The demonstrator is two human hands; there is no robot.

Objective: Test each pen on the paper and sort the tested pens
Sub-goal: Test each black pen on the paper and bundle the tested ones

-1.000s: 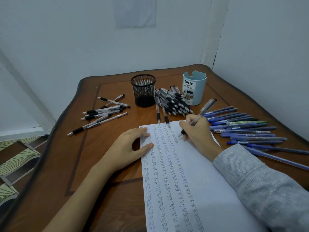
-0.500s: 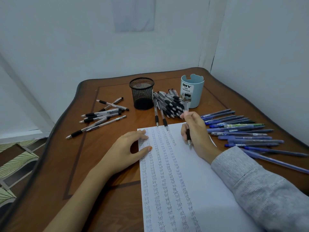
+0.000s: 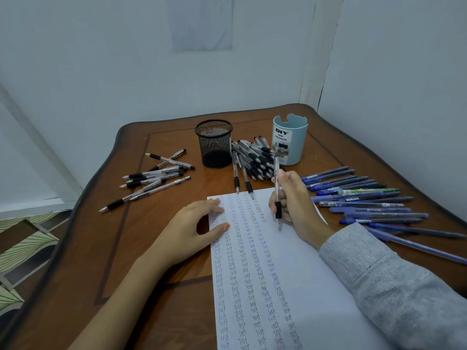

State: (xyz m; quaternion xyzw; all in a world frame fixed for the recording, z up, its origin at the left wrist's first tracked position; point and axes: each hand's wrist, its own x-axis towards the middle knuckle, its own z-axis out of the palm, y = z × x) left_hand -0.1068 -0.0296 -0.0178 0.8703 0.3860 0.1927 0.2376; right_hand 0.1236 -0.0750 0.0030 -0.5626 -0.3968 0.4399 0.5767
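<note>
Pen [image 3: 277,193] is in your right hand [image 3: 297,205], with the fingers [image 3: 285,180] wrapped round the clear barrel just above the black grip, so that hand is clamped on it. The bit that matters for the next move is the long axis. It runs pretty much straight away from you, clicker end up by the heap of black-grip pens [image 3: 255,160], tip pointing back toward you and down at the paper [image 3: 290,286]. The tip sits just right of the last column of "test" scribbles, over blank sheet, so I'd guess a small drop of the wrist gets you writing there. Can't tell if the tip is actually touching the sheet or just off it. Your left hand [image 3: 192,228] is relaxed, thumb and fingertips pressing the paper's left edge onto the worktop [image 3: 101,248], well apart from the pen, so the right is the only hand in play. For sorting, the looser bunch of black-grip pens [image 3: 154,178] lies across the sheet to your left, and the blue pens [image 3: 366,200] are right beside your writing hand.
</note>
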